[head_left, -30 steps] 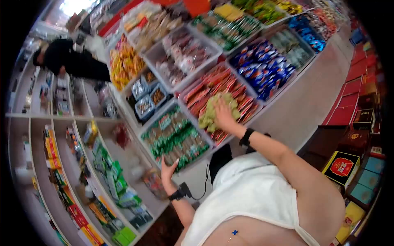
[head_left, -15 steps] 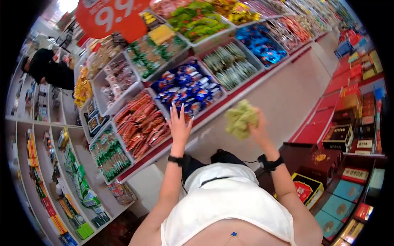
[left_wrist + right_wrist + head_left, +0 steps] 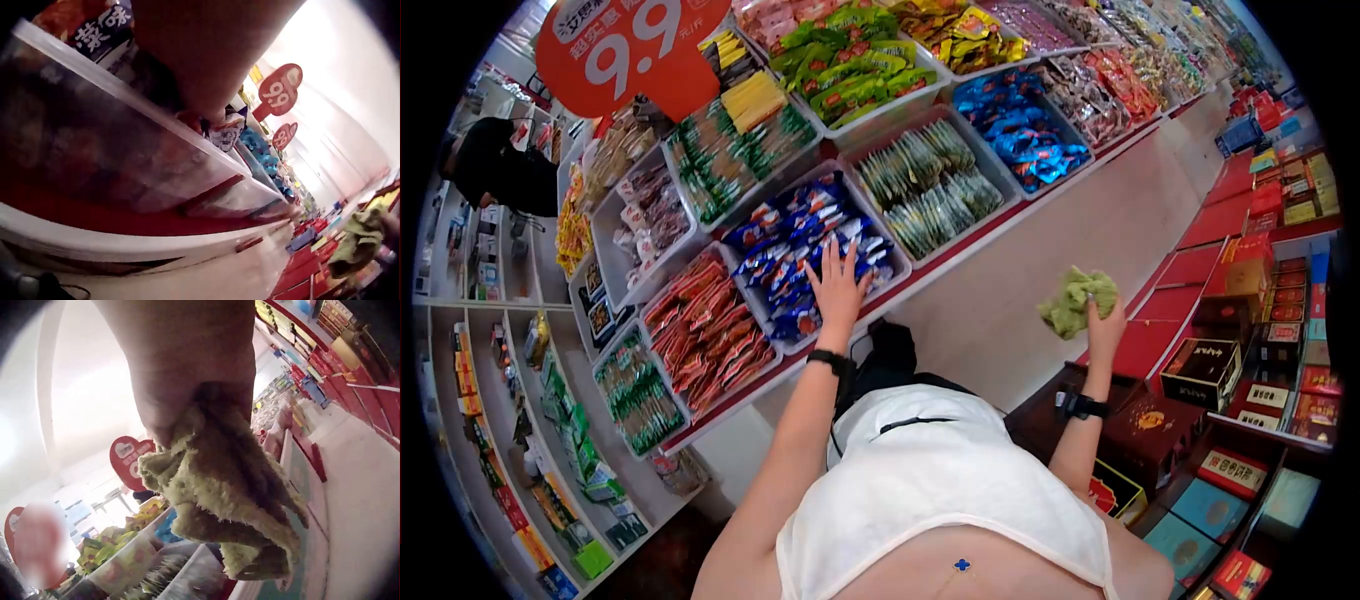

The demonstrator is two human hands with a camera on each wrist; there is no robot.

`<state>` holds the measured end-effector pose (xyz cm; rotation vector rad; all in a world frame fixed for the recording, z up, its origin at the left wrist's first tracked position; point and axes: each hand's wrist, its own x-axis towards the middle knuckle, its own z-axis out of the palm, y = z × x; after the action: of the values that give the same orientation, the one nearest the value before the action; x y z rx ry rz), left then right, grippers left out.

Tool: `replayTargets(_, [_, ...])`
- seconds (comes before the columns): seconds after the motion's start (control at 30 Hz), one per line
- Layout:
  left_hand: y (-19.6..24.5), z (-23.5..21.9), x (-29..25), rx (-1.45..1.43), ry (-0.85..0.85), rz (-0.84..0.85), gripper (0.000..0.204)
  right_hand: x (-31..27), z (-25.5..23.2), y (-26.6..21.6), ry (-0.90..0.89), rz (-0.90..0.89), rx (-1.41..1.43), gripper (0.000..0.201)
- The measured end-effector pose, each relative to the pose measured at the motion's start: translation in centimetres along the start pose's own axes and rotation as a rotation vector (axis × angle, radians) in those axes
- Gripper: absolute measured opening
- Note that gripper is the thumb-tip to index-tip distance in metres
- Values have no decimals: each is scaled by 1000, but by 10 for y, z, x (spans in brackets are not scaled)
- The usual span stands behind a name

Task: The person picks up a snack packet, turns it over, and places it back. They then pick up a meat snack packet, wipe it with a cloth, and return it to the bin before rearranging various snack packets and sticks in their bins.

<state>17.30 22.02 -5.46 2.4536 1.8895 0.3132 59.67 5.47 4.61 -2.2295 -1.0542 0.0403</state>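
My left hand (image 3: 840,288) rests on the blue-wrapped snack packets (image 3: 795,240), fingers spread and straight, over the front side of their clear plastic bin (image 3: 908,268). The left wrist view shows a dark palm (image 3: 209,50) above that bin's rim, with part of a packet (image 3: 225,132) beneath it. Out to the right, away from the counter, my right hand (image 3: 1108,325) grips a crumpled green cloth (image 3: 1075,303). Seen from the right wrist, the fuzzy cloth (image 3: 231,487) hangs in folds below the fist.
Bins of red stick packets (image 3: 705,325) and silvery-green packets (image 3: 930,175) flank the blue ones. A red price sign (image 3: 625,55) rises at the back left. Stacked gift boxes (image 3: 1200,370) stand at my right, shelves (image 3: 510,400) at my left. A person in black (image 3: 505,170) bends at the far left.
My right hand has lifted the cloth off the red packets and carried it right, away from the counter. My left hand has moved from the green packets onto the blue ones. The view has shifted right.
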Motion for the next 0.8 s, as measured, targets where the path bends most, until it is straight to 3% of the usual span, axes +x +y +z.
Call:
replayTargets(0.27, [5, -6, -1, 11, -57, -17, 69, 58, 76, -101, -103, 7, 170, 44])
replayTargets(0.47, [8, -21, 3, -62, -125, -57, 62, 125, 127, -97, -27, -129, 216, 46])
replayTargets(0.57, [14, -31, 4, -174, -141, -143, 57, 163, 137, -119, -8, -184, 211, 45])
replayTargets(0.67, [25, -41, 7, -278, -78, -246, 53, 199, 138, -142, -173, -199, 261, 43])
replayTargets(0.8, [60, -58, 11, -271, 48, -306, 49, 242, 135, -154, -574, -396, 446, 37])
